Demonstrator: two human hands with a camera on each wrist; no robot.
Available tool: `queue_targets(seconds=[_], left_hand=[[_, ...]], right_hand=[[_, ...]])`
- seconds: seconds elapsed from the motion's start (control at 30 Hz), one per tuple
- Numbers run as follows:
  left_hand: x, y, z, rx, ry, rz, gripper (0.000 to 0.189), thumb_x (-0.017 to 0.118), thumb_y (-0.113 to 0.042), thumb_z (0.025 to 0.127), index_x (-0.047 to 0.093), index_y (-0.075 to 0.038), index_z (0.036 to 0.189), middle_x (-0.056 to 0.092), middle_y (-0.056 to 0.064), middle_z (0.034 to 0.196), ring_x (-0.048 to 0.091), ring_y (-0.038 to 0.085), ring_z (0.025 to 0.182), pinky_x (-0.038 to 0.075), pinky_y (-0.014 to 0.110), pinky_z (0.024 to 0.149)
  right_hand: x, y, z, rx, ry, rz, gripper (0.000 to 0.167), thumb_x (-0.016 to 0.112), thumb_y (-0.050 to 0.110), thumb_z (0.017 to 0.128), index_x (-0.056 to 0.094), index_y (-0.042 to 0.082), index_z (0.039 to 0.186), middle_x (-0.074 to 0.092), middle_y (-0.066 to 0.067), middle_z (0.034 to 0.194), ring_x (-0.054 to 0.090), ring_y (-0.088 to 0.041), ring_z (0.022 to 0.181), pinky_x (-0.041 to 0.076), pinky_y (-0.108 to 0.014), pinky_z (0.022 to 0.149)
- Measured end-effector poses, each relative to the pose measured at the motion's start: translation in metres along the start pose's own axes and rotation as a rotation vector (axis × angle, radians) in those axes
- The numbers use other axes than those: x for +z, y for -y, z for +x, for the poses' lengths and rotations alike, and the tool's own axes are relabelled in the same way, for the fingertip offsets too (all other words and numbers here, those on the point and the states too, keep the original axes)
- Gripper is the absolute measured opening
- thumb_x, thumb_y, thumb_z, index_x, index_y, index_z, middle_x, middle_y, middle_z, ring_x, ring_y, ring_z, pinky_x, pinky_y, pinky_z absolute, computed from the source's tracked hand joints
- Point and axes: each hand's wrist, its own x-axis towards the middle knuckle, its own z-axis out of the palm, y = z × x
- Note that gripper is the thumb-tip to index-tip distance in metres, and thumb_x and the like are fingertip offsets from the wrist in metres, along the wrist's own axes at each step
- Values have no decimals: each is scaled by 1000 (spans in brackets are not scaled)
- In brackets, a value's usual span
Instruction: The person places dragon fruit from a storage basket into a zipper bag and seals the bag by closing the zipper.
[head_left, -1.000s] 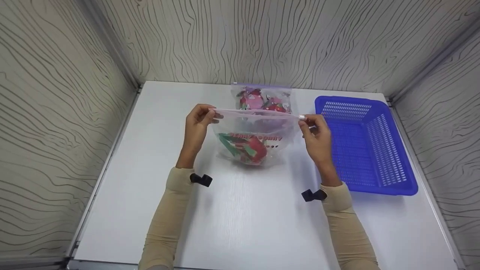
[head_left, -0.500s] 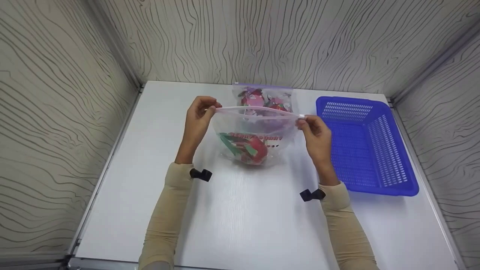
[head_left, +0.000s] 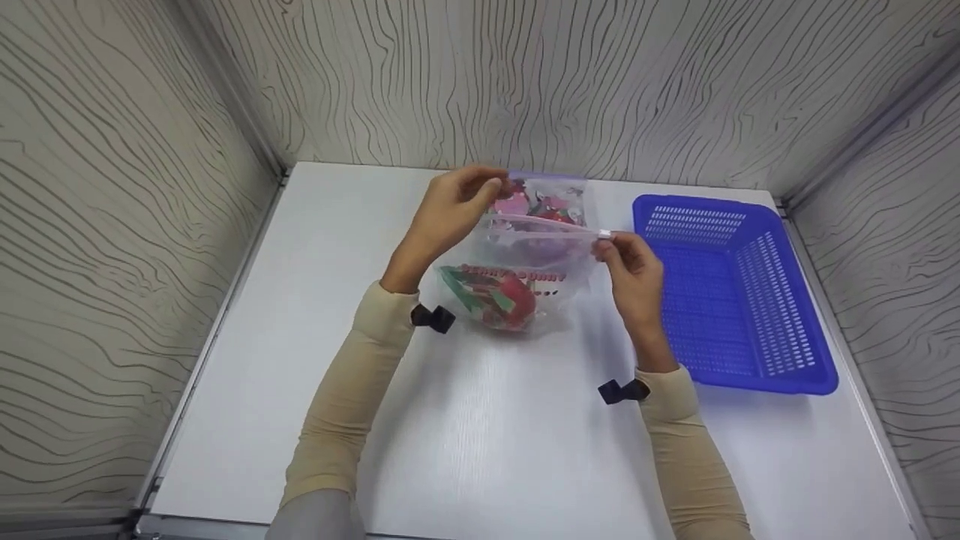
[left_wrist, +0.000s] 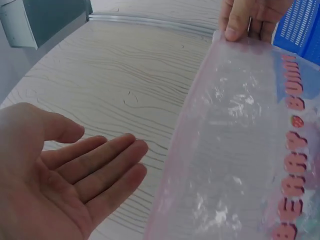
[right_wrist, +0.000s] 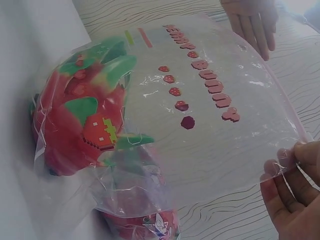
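Observation:
A clear zip bag with a pink top strip and red lettering stands in the middle of the table. Inside it lies a red dragon fruit with green scales. My right hand pinches the bag's upper right corner, right by the white slider. My left hand is off the bag, with its fingers extended near the top strip. In the left wrist view a gap shows between the left hand's fingers and the bag's pink edge.
Behind the held bag lies a second zip bag with a purple strip and red and pink contents. A blue perforated basket stands at the right of the white table. Wood-grain panels enclose the back and sides.
My left hand has let go of the bag's upper left corner and moved right and away from me. That end of the bag has sagged. The right hand keeps its pinch.

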Motion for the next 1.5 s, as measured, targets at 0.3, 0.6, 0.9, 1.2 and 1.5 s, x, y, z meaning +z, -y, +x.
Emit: queue_targets(seconds=[0.3,0.6,0.9,1.2,1.5], left_hand=[[32,-34,40,-83,283,155,33,58,-26,112,72,-6,132,79,6,120,75,14,112,60,31,101],[55,-47,71,-56,502,404,32,62,-30,109,78,-6,124,79,7,115,68,14,92,59,30,86],[75,-53,87,-45,621,534,31,66,-27,107,79,-3,122,79,11,119,70,17,93,60,30,89],[89,-55,97,-41,709,582,30,67,-24,106,78,-3,125,80,12,119,72,18,94,61,28,88],[101,-55,96,-29,717,601,20,73,-15,100,82,-4,114,80,11,116,68,17,89,60,27,83]], right_hand=[[-1,-1,1,25,-20,16,12,66,-4,102,67,-13,110,76,6,94,71,-8,85,59,-20,80],[-2,-3,2,39,8,48,11,65,-4,102,68,-12,109,78,5,94,72,-9,86,59,-22,81],[-3,-3,4,56,-8,23,10,66,-2,102,70,-10,107,77,7,92,72,-8,84,60,-21,80],[-3,-3,6,69,-8,-5,13,67,1,103,69,-11,107,77,7,91,72,-9,82,60,-22,78],[-3,-4,8,42,-7,11,9,65,-5,102,70,-12,105,77,6,89,72,-9,78,60,-22,75]])
